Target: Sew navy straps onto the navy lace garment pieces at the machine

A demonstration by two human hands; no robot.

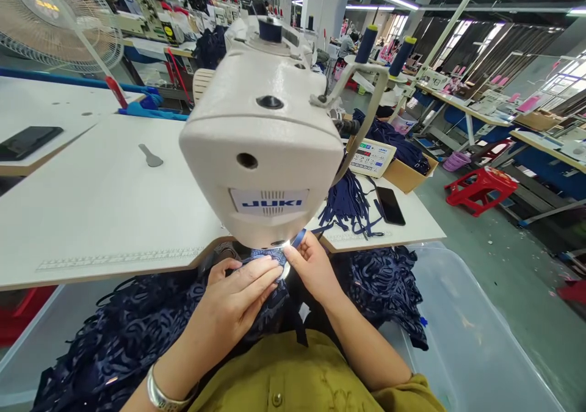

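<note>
Under the head of a white sewing machine (260, 155), navy patterned fabric (270, 254) lies at the lit needle area. My left hand (240, 296) rests on that fabric, its fingers stretched out side by side and its thumb near the left edge. My right hand (315, 268) is closed just right of the needle area, thumb and forefinger pinching a narrow blue strap (298, 238). The needle and presser foot are mostly hidden behind the machine head and my fingers. More navy patterned fabric (384, 290) hangs below the table on both sides.
A bundle of navy straps (348, 201) and a phone (390, 206) lie right of the machine, by a control panel (370, 157) and a cardboard box (407, 177). A small metal piece (150, 155) lies on the white tabletop (101, 210). A clear plastic bin (471, 314) stands below.
</note>
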